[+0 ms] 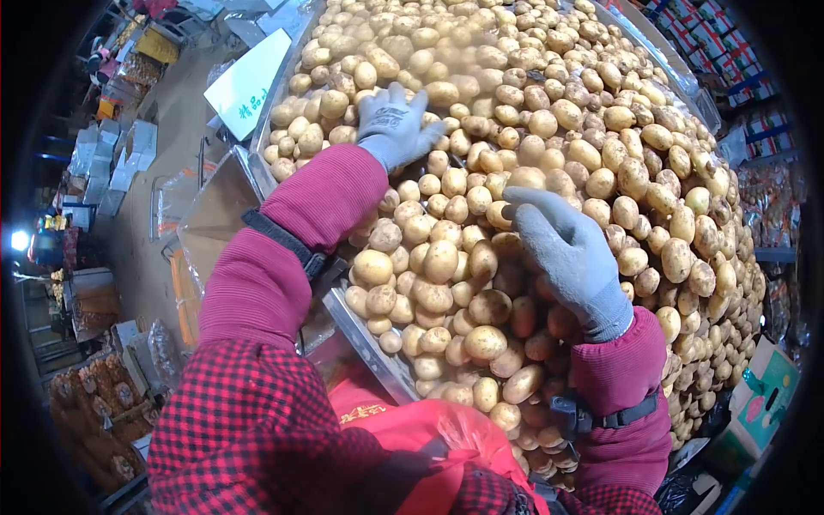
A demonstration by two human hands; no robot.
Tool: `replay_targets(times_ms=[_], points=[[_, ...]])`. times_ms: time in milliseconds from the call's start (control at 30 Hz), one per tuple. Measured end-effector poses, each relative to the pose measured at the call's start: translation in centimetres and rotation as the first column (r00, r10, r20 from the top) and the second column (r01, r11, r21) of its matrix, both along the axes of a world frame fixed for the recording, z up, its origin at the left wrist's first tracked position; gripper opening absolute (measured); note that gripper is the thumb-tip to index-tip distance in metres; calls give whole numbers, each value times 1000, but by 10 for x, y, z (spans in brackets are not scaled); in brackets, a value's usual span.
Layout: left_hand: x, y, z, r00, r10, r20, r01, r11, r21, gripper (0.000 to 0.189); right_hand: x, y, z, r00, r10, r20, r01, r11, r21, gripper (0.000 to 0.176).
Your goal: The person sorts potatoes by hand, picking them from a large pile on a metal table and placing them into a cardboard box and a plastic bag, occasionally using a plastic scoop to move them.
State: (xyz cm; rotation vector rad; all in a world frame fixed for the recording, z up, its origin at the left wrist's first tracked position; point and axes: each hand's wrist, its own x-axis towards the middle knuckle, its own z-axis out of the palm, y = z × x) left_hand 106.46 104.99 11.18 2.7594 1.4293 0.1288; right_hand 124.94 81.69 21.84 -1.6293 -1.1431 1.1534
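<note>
Red plastic bag (429,429) is bunching up closest to the camera, just below the near corner of the potatoes (515,86). Beside it a checked sleeve (249,421) is stretching forward.

The metal rim (369,348) of the table is running diagonally from that corner up to the left. Potatoes are crowding right against it, leaving no bare surface inside. Left of the rim, the brown floor (172,120) is lying open as an aisle.

The right hand (571,257), in a grey glove, is lying palm down on the near slope of the heap. Its fingers are stretching toward the upper left over the potatoes, and I cannot tell whether it is gripping one.

The left hand (390,129), also gloved, is resting farther up near the rim. It is flat, with fingers spread wide, and is holding nothing.

The potatoes are heaping across the whole table. They are small, rounded and pale tan, some showing darker soil patches.

Beyond the rim a white sign (249,81) is leaning, and a cardboard box (764,395) is sitting off the right edge.
</note>
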Motion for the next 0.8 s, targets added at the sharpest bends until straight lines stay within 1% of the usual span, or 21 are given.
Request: replay_targets(times_ms=[67, 100, 133, 167, 233, 267, 300, 367, 400, 433, 500, 533, 567, 633, 667, 733, 767, 800], points=[[-8, -21, -3, 995, -51, 81, 56, 997, -60, 81, -1, 0, 1, 998, -19, -54, 17, 999, -32, 30], [-16, -35, -4, 988, -72, 136, 69, 997, 27, 82, -1, 1, 2, 998, -11, -59, 9, 1000, -25, 30], [-25, -41, -2, 979, -132, 158, 146, 986, -83, 80, -1, 2, 1, 999, -12, -37, 11, 1000, -26, 30], [-32, -51, 11, 964, -186, 188, 222, 955, -195, 79, 0, 1, 1, 1000, -15, -14, 14, 999, -32, 30], [-47, -78, 23, 882, -385, 270, 452, 854, -257, 71, 1, 1, -2, 1000, 1, 4, -1, 1000, -17, 30], [-53, -89, 25, 860, -406, 308, 478, 852, -213, 54, 1, 0, -4, 1000, -2, -2, 2, 1000, -5, 30], [-54, -84, 27, 860, -406, 308, 478, 852, -211, 54, 1, 0, -5, 1000, -5, -6, 5, 1000, 6, 30], [-53, -59, 31, 892, -197, 406, 332, 896, -295, 39, 0, 0, -1, 1000, -4, -14, 4, 1000, 8, 30], [-51, -43, 31, 851, -242, 467, 284, 959, -21, 31, 0, -1, 0, 1000, -3, -24, 3, 1000, 6, 30], [-49, -25, 33, 913, -201, 354, 202, 979, 35, 33, 0, -2, -1, 1000, -3, -24, 3, 1000, 5, 30], [-48, 19, 5, 986, -117, 120, 113, 993, 42, 41, 1, 0, 0, 1000, -7, -13, 6, 999, -42, 30], [-42, 36, -2, 999, -50, 4, 50, 998, -35, 43, 1, 1, -1, 1000, 1, -8, -1, 999, -38, 30], [-32, 53, -1, 999, -44, 9, 44, 999, -31, 43, 2, 1, -3, 1000, 1, -21, -2, 1000, -20, 29], [-19, 74, 4, 999, 18, -38, -26, 974, -223, 42, 2, 0, -5, 999, 6, -34, -6, 1000, -6, 29], [-20, 73, 8, 999, 31, -36, -38, 974, -225, 42, 2, 0, -4, 1000, 13, -20, -13, 1000, -26, 29], [-20, 79, 26, 998, 69, -13, -68, 923, -378, 40, 2, 1, -1, 1000, 20, -6, -20, 999, -49, 30], [-19, 86, 19, 998, 65, -18, -67, 921, -385, 38, 2, 0, 0, 1000, 27, -6, -27, 999, -37, 30], [-22, 89, 0, 1000, 15, 27, -4, 928, -373, 38, 2, 1, 0, 1000, 27, -5, -27, 999, -46, 30]])
